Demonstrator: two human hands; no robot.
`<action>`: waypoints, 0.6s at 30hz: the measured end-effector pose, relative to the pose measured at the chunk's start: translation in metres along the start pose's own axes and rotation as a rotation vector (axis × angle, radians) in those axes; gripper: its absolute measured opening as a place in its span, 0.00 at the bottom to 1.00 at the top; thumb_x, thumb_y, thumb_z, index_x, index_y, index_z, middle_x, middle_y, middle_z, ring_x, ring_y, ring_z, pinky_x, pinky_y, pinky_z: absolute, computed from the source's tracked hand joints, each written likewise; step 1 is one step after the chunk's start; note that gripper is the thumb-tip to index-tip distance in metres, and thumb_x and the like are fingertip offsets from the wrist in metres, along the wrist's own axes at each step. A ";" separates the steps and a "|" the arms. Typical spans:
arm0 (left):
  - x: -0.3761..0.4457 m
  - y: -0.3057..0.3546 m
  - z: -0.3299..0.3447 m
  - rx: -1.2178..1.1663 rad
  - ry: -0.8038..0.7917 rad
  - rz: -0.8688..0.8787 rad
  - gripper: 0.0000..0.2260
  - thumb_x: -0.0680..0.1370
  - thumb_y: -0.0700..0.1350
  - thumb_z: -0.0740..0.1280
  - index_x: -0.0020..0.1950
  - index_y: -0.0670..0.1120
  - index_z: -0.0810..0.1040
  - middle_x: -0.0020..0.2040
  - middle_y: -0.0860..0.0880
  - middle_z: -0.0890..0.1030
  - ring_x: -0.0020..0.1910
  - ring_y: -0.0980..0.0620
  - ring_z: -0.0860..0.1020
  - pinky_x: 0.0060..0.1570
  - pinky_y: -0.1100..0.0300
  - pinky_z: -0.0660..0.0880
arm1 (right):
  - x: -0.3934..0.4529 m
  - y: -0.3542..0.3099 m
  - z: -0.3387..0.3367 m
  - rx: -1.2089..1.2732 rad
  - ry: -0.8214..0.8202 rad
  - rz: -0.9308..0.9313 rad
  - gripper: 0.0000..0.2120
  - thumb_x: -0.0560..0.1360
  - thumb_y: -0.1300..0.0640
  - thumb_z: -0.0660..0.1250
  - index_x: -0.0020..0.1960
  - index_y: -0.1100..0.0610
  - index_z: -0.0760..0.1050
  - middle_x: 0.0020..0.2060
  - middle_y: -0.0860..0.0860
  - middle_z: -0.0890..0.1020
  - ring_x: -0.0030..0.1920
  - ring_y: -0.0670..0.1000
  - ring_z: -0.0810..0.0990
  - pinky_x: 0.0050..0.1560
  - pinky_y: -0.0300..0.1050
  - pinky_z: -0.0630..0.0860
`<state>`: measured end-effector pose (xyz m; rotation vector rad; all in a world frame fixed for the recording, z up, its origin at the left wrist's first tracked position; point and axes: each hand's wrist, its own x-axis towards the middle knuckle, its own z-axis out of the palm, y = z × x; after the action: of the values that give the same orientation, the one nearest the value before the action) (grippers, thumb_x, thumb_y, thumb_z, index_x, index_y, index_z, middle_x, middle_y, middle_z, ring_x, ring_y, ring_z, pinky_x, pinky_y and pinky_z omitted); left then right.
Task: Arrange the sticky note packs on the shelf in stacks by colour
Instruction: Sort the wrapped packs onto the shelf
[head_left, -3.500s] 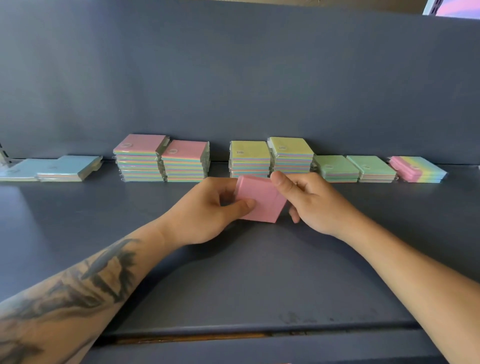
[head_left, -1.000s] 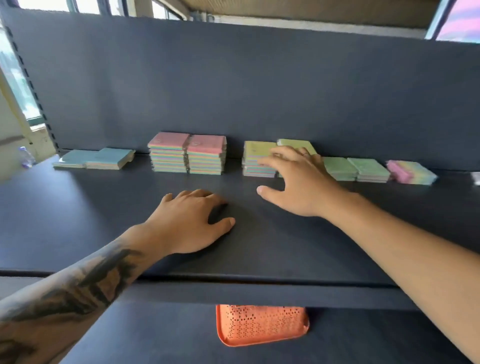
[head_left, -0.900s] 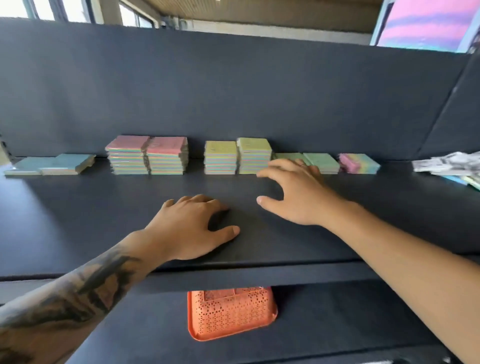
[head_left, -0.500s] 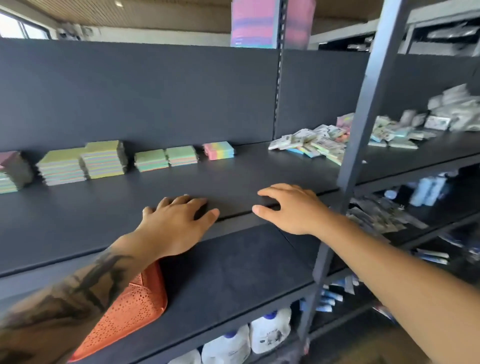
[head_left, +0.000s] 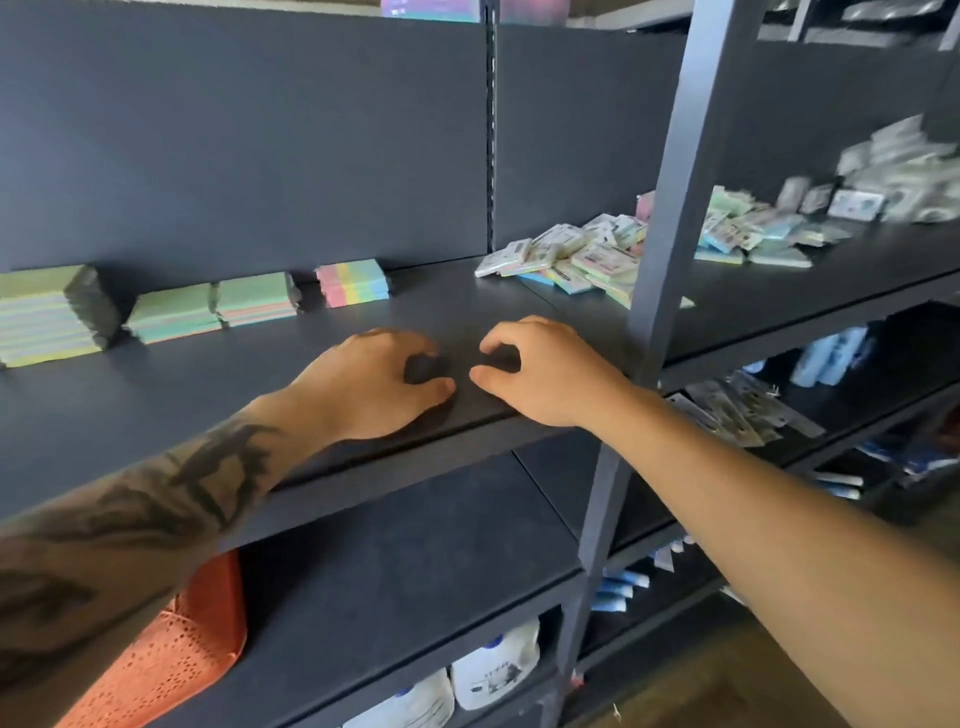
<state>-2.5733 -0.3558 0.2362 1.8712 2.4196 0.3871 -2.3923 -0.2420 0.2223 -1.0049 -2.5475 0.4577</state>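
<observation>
Sorted stacks stand along the back of the dark shelf (head_left: 156, 395): a tall yellow-topped stack (head_left: 44, 312) at the far left, two low green-topped stacks (head_left: 171, 312) (head_left: 257, 299), and a pink-to-blue striped stack (head_left: 353, 280). A loose heap of mixed sticky note packs (head_left: 571, 260) lies further right, past the shelf joint. My left hand (head_left: 374, 379) and my right hand (head_left: 540, 369) rest near the shelf's front edge, fingers loosely curled, thumbs almost touching. Neither holds a pack.
A grey upright post (head_left: 670, 171) stands right of my right hand. Behind it more packs (head_left: 753, 234) lie scattered. An orange perforated tray (head_left: 171, 654) sits on the shelf below, with white bottles (head_left: 493, 670) lower down and packaged items (head_left: 737, 410) at right.
I put down the pink pack I held with both hands. My view swung right, so the pink and blue stacks left the frame. Both hands moved right and closer together.
</observation>
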 end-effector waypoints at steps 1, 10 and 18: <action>0.018 -0.001 0.000 -0.007 0.008 0.014 0.24 0.78 0.65 0.66 0.72 0.58 0.74 0.70 0.52 0.76 0.69 0.46 0.74 0.68 0.50 0.71 | 0.010 0.004 -0.002 -0.022 0.016 0.023 0.19 0.78 0.40 0.68 0.66 0.46 0.77 0.64 0.49 0.76 0.65 0.54 0.74 0.67 0.55 0.72; 0.174 -0.026 -0.017 -0.015 -0.061 0.185 0.25 0.78 0.60 0.70 0.73 0.53 0.73 0.69 0.50 0.77 0.68 0.45 0.74 0.60 0.57 0.70 | 0.104 0.021 -0.007 -0.117 0.108 0.259 0.23 0.79 0.47 0.70 0.72 0.49 0.73 0.70 0.50 0.74 0.69 0.55 0.73 0.68 0.53 0.72; 0.263 -0.023 -0.018 -0.030 -0.134 0.256 0.30 0.75 0.58 0.74 0.75 0.53 0.70 0.70 0.50 0.76 0.68 0.44 0.74 0.62 0.52 0.73 | 0.159 0.041 0.000 -0.359 0.239 0.423 0.27 0.77 0.46 0.69 0.72 0.53 0.67 0.67 0.54 0.75 0.67 0.61 0.74 0.63 0.57 0.73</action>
<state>-2.6679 -0.1118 0.2760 2.1250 2.0861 0.2975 -2.4765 -0.1025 0.2387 -1.6336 -2.2423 -0.0249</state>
